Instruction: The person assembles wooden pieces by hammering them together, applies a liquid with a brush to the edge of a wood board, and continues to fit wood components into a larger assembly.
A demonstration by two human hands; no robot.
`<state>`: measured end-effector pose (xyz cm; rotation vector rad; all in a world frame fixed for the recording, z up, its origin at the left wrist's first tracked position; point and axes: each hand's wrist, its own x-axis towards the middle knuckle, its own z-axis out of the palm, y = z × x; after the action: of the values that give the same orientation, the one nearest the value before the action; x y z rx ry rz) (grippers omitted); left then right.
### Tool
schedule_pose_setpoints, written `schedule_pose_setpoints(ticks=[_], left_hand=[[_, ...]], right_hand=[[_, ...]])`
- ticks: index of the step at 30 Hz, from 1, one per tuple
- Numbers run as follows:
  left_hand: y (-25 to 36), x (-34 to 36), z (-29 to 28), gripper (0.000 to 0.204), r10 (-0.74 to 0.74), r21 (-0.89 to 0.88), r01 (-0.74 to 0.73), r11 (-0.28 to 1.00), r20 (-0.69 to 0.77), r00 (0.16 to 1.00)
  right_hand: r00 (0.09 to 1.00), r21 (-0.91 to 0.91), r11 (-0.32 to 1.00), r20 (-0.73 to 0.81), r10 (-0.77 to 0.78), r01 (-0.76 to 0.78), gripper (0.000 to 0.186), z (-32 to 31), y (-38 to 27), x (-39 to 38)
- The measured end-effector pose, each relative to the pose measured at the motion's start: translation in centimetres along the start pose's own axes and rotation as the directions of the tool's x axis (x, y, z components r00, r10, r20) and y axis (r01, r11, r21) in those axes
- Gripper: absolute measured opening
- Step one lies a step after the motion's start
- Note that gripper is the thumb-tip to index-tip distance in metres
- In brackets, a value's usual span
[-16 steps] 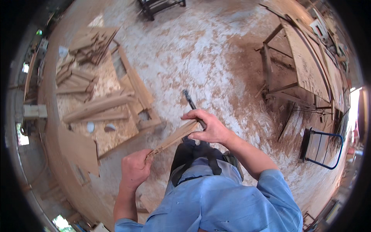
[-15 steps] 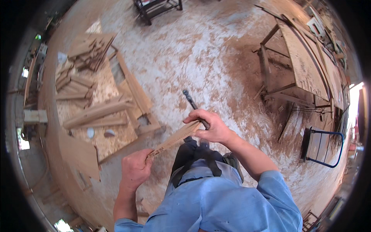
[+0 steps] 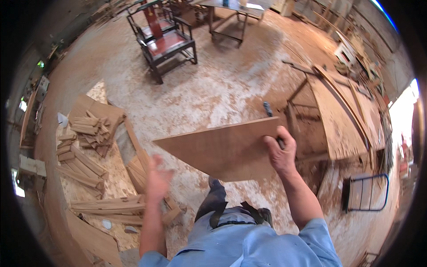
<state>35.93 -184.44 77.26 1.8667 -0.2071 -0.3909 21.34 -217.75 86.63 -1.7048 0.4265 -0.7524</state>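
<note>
My right hand (image 3: 283,150) grips the right side of a tapering wooden board (image 3: 227,151), its broad brown face turned up toward me. A dark handled tool (image 3: 267,108) sticks out past the board's upper edge, its handle in the same hand, mostly hidden behind the board. My left hand (image 3: 158,174), blurred, is off the board, just below its pointed left end, with fingers apart and nothing visible in them.
Stacked wooden pieces (image 3: 81,172) lie on a chipboard sheet at left. A dark chair (image 3: 168,44) and metal-legged table (image 3: 226,7) stand ahead. At right are a frame bench topped with panels (image 3: 332,120) and a blue-handled trolley (image 3: 364,192).
The board has swung from edge-on to broad face up and moved right and upward with my right hand. My left hand has let go. More of the workshop ahead shows.
</note>
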Motion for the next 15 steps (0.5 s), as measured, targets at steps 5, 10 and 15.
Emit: schedule_pose_setpoints(ticks=[5, 10, 15], left_hand=[[-0.3, 10.1, 4.3, 0.066, 0.105, -0.373, 0.017, 0.928, 0.304, 0.947], [3.3, 15.9, 2.6, 0.043, 0.161, -0.358, -0.060, 0.932, 0.261, 0.952], [7.0, 19.9, 2.0, 0.039, 0.128, -0.017, -0.128, 0.992, 0.211, 0.969]], right_hand=[[0.989, 0.466, 0.885, -0.119, 0.086, -0.021, 0.006, 3.2, 1.3, 8.5], [0.977, 0.701, 0.711, -0.178, 0.113, 0.046, 0.023, 5.4, 4.1, 15.4], [0.954, 0.695, 0.719, -0.225, 0.200, 0.013, 0.015, 7.6, 9.7, 22.0]])
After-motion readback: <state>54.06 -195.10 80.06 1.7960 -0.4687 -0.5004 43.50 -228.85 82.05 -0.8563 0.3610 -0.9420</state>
